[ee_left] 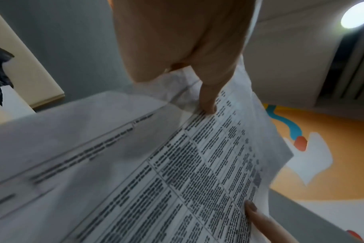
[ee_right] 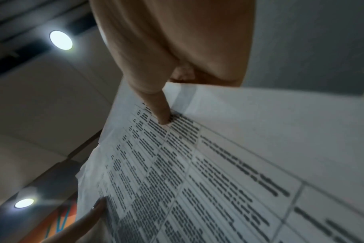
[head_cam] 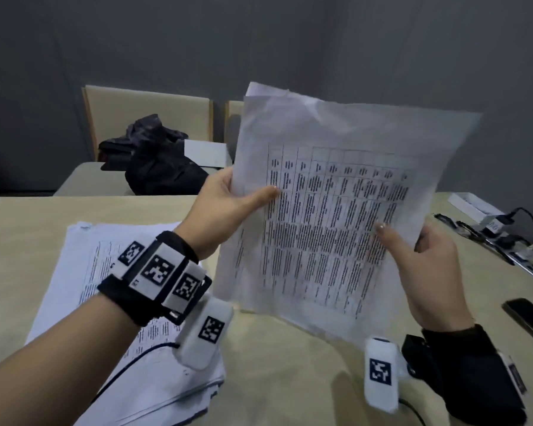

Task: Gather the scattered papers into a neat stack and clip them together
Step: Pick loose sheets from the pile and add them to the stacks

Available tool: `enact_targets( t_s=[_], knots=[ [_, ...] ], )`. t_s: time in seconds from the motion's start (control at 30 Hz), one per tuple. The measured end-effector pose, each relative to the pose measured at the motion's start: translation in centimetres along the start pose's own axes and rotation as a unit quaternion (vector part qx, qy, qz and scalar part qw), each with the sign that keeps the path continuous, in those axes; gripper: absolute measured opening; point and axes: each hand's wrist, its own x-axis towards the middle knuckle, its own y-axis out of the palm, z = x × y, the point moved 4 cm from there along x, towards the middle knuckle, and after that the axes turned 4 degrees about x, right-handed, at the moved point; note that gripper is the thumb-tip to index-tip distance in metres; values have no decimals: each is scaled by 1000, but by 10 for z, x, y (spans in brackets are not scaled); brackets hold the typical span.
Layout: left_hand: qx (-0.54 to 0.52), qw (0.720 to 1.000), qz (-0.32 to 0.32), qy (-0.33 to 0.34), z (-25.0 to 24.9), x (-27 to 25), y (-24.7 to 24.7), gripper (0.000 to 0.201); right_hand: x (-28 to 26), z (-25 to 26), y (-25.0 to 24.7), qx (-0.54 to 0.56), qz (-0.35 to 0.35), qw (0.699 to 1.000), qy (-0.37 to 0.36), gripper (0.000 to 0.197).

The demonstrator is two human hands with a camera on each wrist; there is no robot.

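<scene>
Both hands grip white printed table sheets held upright — left hand at nine o'clock, right hand at four — above the beige table.

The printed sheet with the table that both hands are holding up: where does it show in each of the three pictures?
Head view: the printed sheet fills centre right, raised above the table, left hand on its left edge, right hand at its lower right.
Left wrist view: it spreads across the lower middle.
Right wrist view: it covers the lower right.
Shared landmark: the printed grid of table lines.
</scene>
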Motion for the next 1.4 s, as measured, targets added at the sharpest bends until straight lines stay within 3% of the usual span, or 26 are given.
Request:
enact_targets(
  t_s=[0.13, 0.23, 0.3, 0.53, 0.67, 0.77, 0.97, 1.07, 1.17, 1.33, 1.4],
  knots=[
    [-37, 999, 2, 21, -5, -1, 6, 35, 0, 10, -4, 17, -30, 999, -26, 24],
    [-15, 1000, 13, 1, 19, -6, 13, 57, -3, -9, 3, -16, -8, 1000, 14, 30],
    [1, 1000, 15, -28, 41, -11, 16, 61, -6, -24, 5, -18, -5, 999, 38, 33],
    [20, 999, -10, -42, 50, -15, 21, 52, -5, -41, 17, 36, 12, 998, 58, 28],
    [37, 997, -55, -35, 54, -11, 14, 60, 3, -48, 13, -1, -52, 997, 61, 9],
    [56, 994, -74, -55, 67, -14, 7, 51, 1, -59, 20, -49, 6, 994, 96, 20],
    [62, 992, -101, -34, 44, -11, -10, 26, 9, -22, 34, -51, -18, 998, 22, 16],
    [95, 989, -115, -21, 19, -12, -44, 13, 14, -9, 58, -23, 78, 995, 57, 14],
    [175, 974, -101, -98, 12, -23, -93, 13, 7, -18, 96, -15, 209, 969, 129, 18],
    [345, 893, -103, -269, 38, -67, -180, 15, -13, -58, 169, -48, 346, 918, 188, 14],
    [373, 858, -118, -332, 58, -87, -206, 18, -20, -78, 194, -88, 373, 900, 205, 25]
  ],
)
